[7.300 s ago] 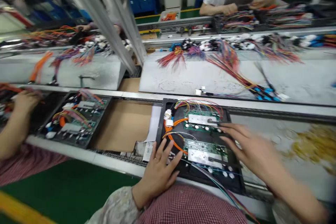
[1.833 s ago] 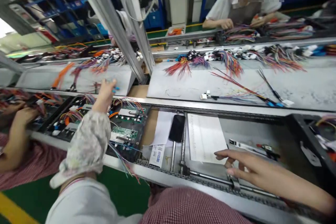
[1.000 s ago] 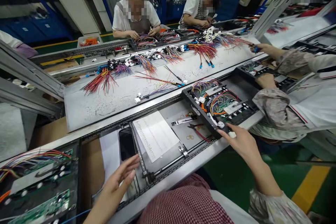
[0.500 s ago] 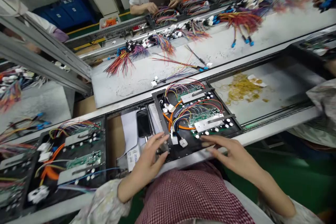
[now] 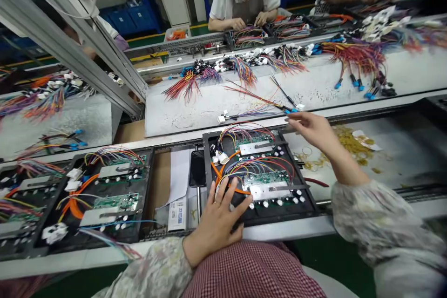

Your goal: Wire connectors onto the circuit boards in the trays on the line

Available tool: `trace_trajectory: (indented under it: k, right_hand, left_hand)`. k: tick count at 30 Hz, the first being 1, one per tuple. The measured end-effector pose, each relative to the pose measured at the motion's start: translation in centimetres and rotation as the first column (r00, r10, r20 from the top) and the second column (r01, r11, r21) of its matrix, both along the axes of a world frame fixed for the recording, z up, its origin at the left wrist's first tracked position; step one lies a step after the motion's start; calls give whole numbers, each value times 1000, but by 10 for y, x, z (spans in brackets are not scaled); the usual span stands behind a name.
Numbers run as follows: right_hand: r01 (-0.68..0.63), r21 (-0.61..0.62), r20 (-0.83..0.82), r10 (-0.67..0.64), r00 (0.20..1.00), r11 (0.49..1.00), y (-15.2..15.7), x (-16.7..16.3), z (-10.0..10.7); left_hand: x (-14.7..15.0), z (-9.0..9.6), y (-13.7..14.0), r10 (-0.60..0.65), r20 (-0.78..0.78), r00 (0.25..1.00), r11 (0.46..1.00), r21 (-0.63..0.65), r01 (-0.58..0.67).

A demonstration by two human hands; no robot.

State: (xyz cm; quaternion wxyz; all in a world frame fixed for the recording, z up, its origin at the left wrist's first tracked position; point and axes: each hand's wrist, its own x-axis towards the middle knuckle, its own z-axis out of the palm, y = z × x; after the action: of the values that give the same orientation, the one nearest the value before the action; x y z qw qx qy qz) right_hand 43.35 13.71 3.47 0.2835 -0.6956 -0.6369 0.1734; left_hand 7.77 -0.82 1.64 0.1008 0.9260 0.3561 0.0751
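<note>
A black tray (image 5: 279, 214) with two green circuit boards lies in front of me on the line. Each board carries a metal plate, such as the nearer silver plate (image 5: 270, 191), with coloured wires curving above it. My left hand (image 5: 220, 219) rests with spread fingers over the tray's front left corner, beside an orange cable (image 5: 240, 191) and partly hiding the connectors there. Past the tray's far right side, my right hand (image 5: 316, 135) is raised with fingers stretched out loosely. Its fingertips are close to blue connectors (image 5: 291, 111) of a wire harness on the shelf; contact cannot be made out.
Left stands another loaded black tray (image 5: 148, 186). Between the trays are a phone (image 5: 198, 167) and a white box (image 5: 177, 214). Yellow rubber bands (image 5: 352, 146) lie at right. Wire bundles (image 5: 244, 72) line the shelf (image 5: 195, 114); a co-worker (image 5: 244, 9) handles wires opposite. A metal post (image 5: 101, 51) rises left.
My right hand has gone from the tray's front edge up and away to the shelf's near edge. My left hand has moved onto the tray corner, fingers spread. The view has shifted.
</note>
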Motion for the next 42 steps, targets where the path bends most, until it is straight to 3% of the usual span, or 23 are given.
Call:
trace_trajectory:
  k: [4,9,16,21,27,32,37,42]
  right_hand:
    - [139,-57,228,-122,966,989,83,12,-22]
    - [265,-80,350,-222,910,961,126,15,-43]
    - [330,23,333,-318,888,944,113,35,-29]
    - [343,214,174,-382,908,914,119,58,-25]
    - [168,-56,318,-142,937,984,115,37,-34]
    - [151,-59,388,-117,914,987,116,35,-52]
    - [184,-5,382,-169,909,983,118,49,-47]
    - [134,-72,405,-94,909,988,121,49,-45]
  left_hand:
    - [-20,1,-4,50,-10,999,998,47,-50]
    - [-42,2,-4,89,-18,996,989,120,-86]
    - [-44,3,-3,52,-11,999,998,33,-52]
    - [-42,5,-3,77,-5,997,997,-30,-77]
    - [-42,4,-2,75,7,997,993,92,-75]
    - [-47,-10,6,29,38,999,973,229,-37]
    - [-44,-20,3,88,116,989,962,246,-115]
    - [-43,-25,3,101,111,989,953,274,-128]
